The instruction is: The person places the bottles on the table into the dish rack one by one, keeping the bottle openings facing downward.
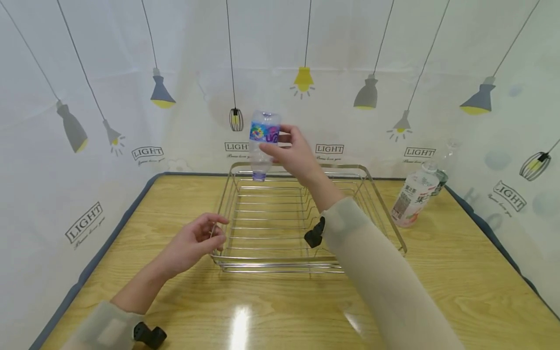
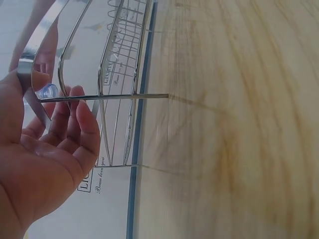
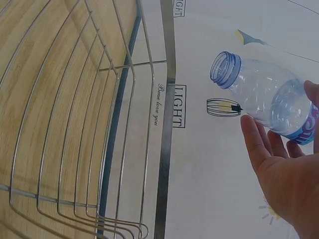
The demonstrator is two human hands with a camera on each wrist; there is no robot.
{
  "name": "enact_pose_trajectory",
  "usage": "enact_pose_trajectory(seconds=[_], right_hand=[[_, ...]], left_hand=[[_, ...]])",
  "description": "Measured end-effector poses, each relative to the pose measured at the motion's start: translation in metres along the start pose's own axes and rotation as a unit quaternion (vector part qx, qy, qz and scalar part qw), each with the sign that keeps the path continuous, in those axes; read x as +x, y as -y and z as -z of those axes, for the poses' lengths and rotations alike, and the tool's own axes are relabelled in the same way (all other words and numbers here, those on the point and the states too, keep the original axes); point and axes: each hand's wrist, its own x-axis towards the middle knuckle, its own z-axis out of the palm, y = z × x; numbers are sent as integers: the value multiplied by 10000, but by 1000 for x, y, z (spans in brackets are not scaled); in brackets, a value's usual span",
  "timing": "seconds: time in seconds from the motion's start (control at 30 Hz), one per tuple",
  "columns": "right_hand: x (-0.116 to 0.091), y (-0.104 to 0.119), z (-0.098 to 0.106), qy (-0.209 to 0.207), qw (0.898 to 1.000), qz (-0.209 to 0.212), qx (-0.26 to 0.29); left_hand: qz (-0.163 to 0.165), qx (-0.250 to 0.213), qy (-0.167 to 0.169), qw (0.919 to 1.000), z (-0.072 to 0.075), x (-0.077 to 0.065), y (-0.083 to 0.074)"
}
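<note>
My right hand (image 1: 295, 153) holds a small clear plastic bottle (image 1: 265, 127) with a blue and purple label above the back of a wire dish rack (image 1: 269, 259). The bottle is upside down, its uncapped mouth pointing down in the head view. In the right wrist view, fingers and thumb grip the bottle (image 3: 266, 94) round its label. At the rack's front left corner, my left hand (image 1: 194, 245) has its thumb and fingers curled round the metal rim. The left wrist view shows this hand (image 2: 55, 164) close around the rack's flat band (image 2: 42, 37).
On the right of the wooden table (image 1: 175, 301) stands a clear bottle with a white label (image 1: 415, 194). Another clear bottle (image 1: 449, 158) with a dark green label is behind it. A cloth backdrop (image 1: 271, 43) printed with lamps encloses the table.
</note>
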Motion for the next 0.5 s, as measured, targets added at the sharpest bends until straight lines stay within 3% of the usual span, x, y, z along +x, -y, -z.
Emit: enact_pose_trajectory(seconds=[0.5], right_hand=[[20,-27,-26,-55,9997,-229,1]], left_hand=[[156,-116,107,9998,3,1,1]])
